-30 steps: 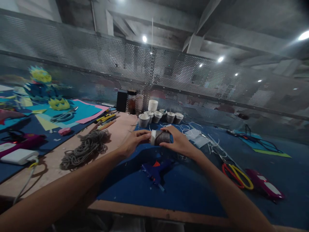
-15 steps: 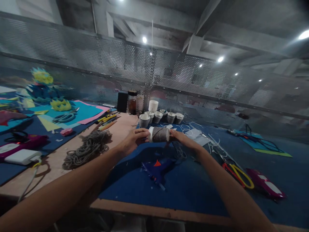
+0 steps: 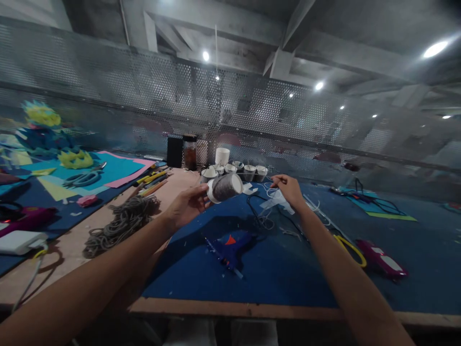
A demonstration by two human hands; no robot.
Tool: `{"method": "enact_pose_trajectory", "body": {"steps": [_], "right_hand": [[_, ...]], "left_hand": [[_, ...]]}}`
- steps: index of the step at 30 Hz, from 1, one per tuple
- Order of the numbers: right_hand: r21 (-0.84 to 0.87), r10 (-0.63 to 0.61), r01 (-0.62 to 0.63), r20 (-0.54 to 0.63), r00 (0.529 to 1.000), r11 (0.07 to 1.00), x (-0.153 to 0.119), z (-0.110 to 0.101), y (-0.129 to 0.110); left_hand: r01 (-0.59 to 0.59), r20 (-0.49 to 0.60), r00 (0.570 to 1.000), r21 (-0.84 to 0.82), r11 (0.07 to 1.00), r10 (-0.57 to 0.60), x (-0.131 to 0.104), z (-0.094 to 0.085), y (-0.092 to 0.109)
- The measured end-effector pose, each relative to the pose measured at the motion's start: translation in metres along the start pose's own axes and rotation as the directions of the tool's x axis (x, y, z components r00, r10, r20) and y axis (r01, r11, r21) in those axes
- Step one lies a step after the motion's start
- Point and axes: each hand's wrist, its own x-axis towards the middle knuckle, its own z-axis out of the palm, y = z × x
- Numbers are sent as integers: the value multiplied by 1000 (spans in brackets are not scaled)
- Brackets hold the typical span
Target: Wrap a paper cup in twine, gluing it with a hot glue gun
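A white paper cup wrapped in grey cord (image 3: pixel 226 187) is tilted in the air, held at its white rim by my left hand (image 3: pixel 189 204). My right hand (image 3: pixel 288 190) is raised to the right of the cup, apart from it, its fingers pinched together; a thin strand seems to run from them toward the cup, too fine to make out fully. Below the cup, a blue glue gun (image 3: pixel 232 247) with a red-orange trigger lies on the blue mat (image 3: pixel 281 278). Behind stand several cord-wrapped cups (image 3: pixel 249 173).
At left lie a grey cord bundle (image 3: pixel 122 223), blue-handled scissors (image 3: pixel 82 179) and coloured paper (image 3: pixel 120 166). A dark-lidded jar (image 3: pixel 190 153) stands at the back. At right are yellow handles (image 3: pixel 351 250) and a magenta device (image 3: pixel 383 259).
My right hand has come off the cup and moved up and right. My left hand still holds the cup, now more tilted. The view has shifted slightly right.
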Motion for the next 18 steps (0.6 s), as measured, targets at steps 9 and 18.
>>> {"method": "enact_pose_trajectory", "body": {"steps": [9,18], "right_hand": [[226,150,-98,-223,963,969,20,-51,18],[23,111,-115,143,984,993,2,-64,11]], "left_hand": [[-95,-85,992,-79,992,89,7,-5,10],[-42,-115,993,-26,999,38,11,-13,-4]]}}
